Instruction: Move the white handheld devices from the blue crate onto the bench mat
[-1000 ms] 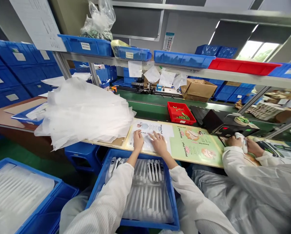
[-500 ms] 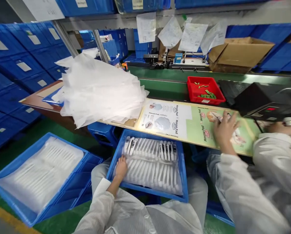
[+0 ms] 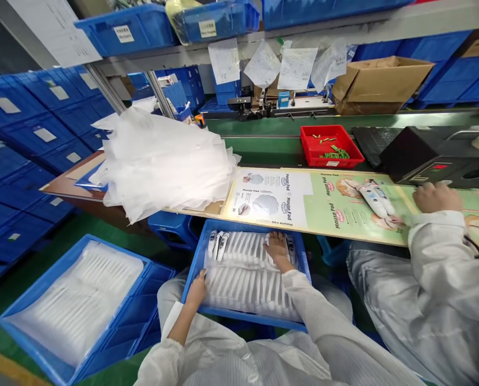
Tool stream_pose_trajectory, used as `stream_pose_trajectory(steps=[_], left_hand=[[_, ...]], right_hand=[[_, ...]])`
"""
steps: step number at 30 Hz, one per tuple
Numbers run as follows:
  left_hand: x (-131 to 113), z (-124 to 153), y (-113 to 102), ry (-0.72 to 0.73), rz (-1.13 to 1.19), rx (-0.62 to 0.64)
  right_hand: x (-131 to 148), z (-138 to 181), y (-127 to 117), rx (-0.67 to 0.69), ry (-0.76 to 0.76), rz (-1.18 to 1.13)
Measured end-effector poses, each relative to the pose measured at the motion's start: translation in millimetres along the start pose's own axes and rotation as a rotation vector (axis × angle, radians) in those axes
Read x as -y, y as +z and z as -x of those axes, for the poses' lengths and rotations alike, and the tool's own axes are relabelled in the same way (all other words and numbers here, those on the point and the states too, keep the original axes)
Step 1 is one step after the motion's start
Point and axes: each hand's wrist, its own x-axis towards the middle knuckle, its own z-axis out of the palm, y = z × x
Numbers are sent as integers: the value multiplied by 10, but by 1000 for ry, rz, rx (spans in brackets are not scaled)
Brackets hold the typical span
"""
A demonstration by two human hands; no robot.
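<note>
My left hand [image 3: 196, 290] rests at the left wall of a blue plastic crate [image 3: 243, 316], beside a stack of clear moulded trays [image 3: 247, 279]. My right hand [image 3: 278, 250] lies on the far side of the crate, its fingers down among white handheld devices [image 3: 290, 250]. More of these devices [image 3: 219, 245] stand in the tray's far left slots. Neither hand appears to grip anything. Along the bench, a co-worker's hand [image 3: 436, 197] stays near two white devices [image 3: 374, 200] lying on a green printed mouse pad sheet [image 3: 336, 206].
A heap of translucent plastic sheets [image 3: 163, 163] lies left of the printed sheets. A second blue crate [image 3: 76, 305] with white trays sits on the floor at left. Behind stand a red tray of green pieces [image 3: 331, 146], a black machine [image 3: 436, 155] and a green conveyor [image 3: 259, 145].
Both my hands have moved from the printed sheet down into the crate. Two white devices now lie on the green sheet, and the view has turned slightly.
</note>
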Motion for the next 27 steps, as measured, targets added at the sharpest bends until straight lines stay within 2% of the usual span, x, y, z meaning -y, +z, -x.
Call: stream_pose_trajectory(steps=[3, 7, 9, 11, 14, 17, 21, 25, 27], left_hand=[[154, 221, 62, 65, 122, -54], [206, 409, 34, 164, 187, -192], [204, 448, -28, 240, 224, -271], [192, 458, -106, 251, 273, -324], [146, 429, -235, 163, 336, -355], [86, 349, -385, 92, 477, -420], [101, 194, -651, -91, 774, -560], [273, 70, -969, -312, 1171, -512], [356, 89, -1111, -375, 1355, -561]], right_hand=[[-10, 5, 69, 31, -114, 8], [34, 406, 194, 49, -265, -89], [28, 646, 217, 45, -262, -156], [0, 857, 204, -6, -226, -290], [-43, 1130, 152, -177, -150, -608], [-75, 1419, 136, -311, 0, -934], [-166, 1826, 216, -248, 270, -1226], [-313, 2020, 277, -210, 520, -1308], [-368, 2000, 262, -176, 586, -1362]])
